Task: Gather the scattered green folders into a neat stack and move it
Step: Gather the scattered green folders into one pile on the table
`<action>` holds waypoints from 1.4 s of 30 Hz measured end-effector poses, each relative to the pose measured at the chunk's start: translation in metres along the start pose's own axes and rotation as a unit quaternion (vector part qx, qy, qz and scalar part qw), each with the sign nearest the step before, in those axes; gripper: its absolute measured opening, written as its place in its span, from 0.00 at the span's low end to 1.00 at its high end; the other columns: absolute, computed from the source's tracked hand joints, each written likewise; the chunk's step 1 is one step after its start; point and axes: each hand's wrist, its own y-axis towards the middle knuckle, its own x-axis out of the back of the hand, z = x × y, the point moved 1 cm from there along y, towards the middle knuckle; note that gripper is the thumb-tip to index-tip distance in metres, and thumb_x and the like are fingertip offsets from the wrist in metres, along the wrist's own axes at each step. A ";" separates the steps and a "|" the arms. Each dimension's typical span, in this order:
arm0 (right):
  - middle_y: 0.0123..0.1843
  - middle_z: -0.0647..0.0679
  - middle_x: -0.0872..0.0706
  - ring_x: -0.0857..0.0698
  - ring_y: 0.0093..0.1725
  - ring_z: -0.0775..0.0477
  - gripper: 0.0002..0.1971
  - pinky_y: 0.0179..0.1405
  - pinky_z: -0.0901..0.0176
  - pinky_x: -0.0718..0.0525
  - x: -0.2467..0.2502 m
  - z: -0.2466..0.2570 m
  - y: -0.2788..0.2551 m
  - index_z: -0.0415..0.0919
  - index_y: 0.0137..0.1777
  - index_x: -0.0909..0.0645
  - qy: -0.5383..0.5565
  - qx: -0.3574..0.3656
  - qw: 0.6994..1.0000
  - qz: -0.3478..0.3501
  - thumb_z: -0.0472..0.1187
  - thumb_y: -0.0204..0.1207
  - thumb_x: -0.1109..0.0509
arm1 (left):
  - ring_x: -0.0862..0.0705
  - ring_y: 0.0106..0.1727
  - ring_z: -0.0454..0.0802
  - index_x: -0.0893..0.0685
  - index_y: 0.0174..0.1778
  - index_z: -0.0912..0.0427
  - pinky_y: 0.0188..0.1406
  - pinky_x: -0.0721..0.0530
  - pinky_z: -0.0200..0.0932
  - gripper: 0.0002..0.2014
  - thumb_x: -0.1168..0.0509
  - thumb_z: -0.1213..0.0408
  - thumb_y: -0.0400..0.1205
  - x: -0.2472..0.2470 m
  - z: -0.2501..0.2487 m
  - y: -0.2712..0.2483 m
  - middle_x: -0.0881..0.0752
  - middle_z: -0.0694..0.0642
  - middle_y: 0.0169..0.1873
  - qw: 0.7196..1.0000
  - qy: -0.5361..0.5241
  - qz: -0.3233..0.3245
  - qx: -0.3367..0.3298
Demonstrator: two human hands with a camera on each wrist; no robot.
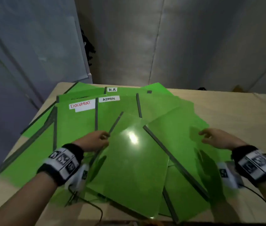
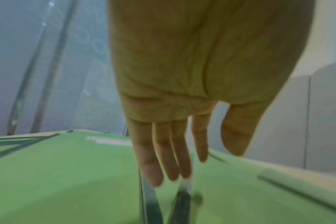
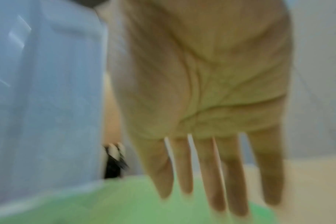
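Green folders (image 1: 83,128) lie fanned and overlapping across the pale bench (image 1: 236,108), covering most of its left and middle, several with dark spine strips running at different angles. Three at the far side carry white labels: one reads DOCUMENT (image 1: 82,105) in red, one ADMIN (image 1: 109,99), and one H.R (image 1: 112,89) beyond it. A glossy folder (image 1: 129,173) lies uppermost near the front edge, tilted, with a bright glare on its cover. The left hand (image 1: 94,140) reaches over the dark spine at that folder's left edge; in the left wrist view its fingers (image 2: 163,159) hang straight and together just above the green surface, holding nothing, though blur makes it hard to tell whether the tips touch the spine. The right hand (image 1: 217,138) hovers over another folder (image 1: 177,131) on the right of the spread, and the right wrist view shows its fingers (image 3: 211,174) straight and slightly spread, palm down, gripping nothing. Both wrists wear black bands with white marked blocks, and thin cables trail from them toward the bench's near edge.
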 end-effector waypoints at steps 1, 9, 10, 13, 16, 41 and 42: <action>0.71 0.33 0.22 0.21 0.68 0.39 0.24 0.62 0.56 0.25 -0.001 0.002 0.008 0.34 0.75 0.30 0.007 -0.011 1.000 -0.012 0.40 0.80 0.34 | 0.20 0.64 0.56 0.32 0.77 0.63 0.58 0.21 0.42 0.23 0.41 0.62 0.85 -0.002 -0.003 0.011 0.25 0.63 0.72 1.000 0.003 -0.012 0.016; 0.79 0.30 0.34 0.31 0.76 0.30 0.50 0.73 0.36 0.29 -0.037 -0.019 0.035 0.33 0.79 0.42 0.050 -0.128 0.990 -0.013 0.60 0.66 0.26 | 0.25 0.48 0.52 0.25 0.54 0.66 0.54 0.20 0.44 0.23 0.27 0.54 0.73 -0.016 -0.013 0.041 0.23 0.61 0.49 0.993 0.048 -0.050 0.095; 0.80 0.30 0.37 0.34 0.78 0.30 0.55 0.74 0.33 0.30 -0.043 -0.029 0.041 0.34 0.81 0.45 0.046 -0.142 0.989 -0.014 0.65 0.62 0.26 | 0.25 0.48 0.52 0.27 0.53 0.64 0.52 0.21 0.43 0.23 0.26 0.55 0.72 -0.018 -0.013 0.043 0.24 0.59 0.48 0.992 0.055 -0.052 0.099; 0.83 0.30 0.47 0.43 0.82 0.30 0.60 0.76 0.29 0.36 -0.053 -0.038 0.041 0.36 0.83 0.53 0.020 -0.155 0.988 -0.019 0.71 0.60 0.31 | 0.23 0.49 0.54 0.28 0.53 0.63 0.50 0.22 0.44 0.25 0.23 0.59 0.69 -0.024 -0.011 0.046 0.22 0.57 0.47 0.992 0.040 -0.053 0.109; 0.81 0.29 0.43 0.39 0.79 0.29 0.60 0.74 0.30 0.34 -0.046 -0.033 0.031 0.35 0.81 0.49 -0.010 -0.160 0.986 -0.044 0.73 0.59 0.31 | 0.20 0.39 0.50 0.26 0.41 0.60 0.38 0.21 0.42 0.16 0.25 0.59 0.71 -0.025 -0.009 0.048 0.20 0.55 0.39 0.991 0.004 -0.030 0.134; 0.69 0.32 0.25 0.26 0.68 0.35 0.43 0.71 0.41 0.28 -0.038 0.075 0.063 0.31 0.65 0.27 0.010 -0.128 0.992 -0.016 0.70 0.64 0.33 | 0.21 0.63 0.58 0.38 0.77 0.68 0.54 0.21 0.45 0.42 0.26 0.55 0.73 -0.037 -0.034 0.070 0.23 0.63 0.65 0.948 -0.270 -0.106 0.128; 0.75 0.31 0.30 0.31 0.75 0.32 0.53 0.75 0.38 0.32 -0.036 0.066 0.063 0.32 0.72 0.31 -0.029 -0.165 0.986 -0.004 0.76 0.59 0.37 | 0.20 0.55 0.55 0.36 0.75 0.69 0.49 0.22 0.41 0.38 0.27 0.57 0.75 -0.038 -0.035 0.072 0.21 0.61 0.60 0.944 -0.284 -0.105 0.129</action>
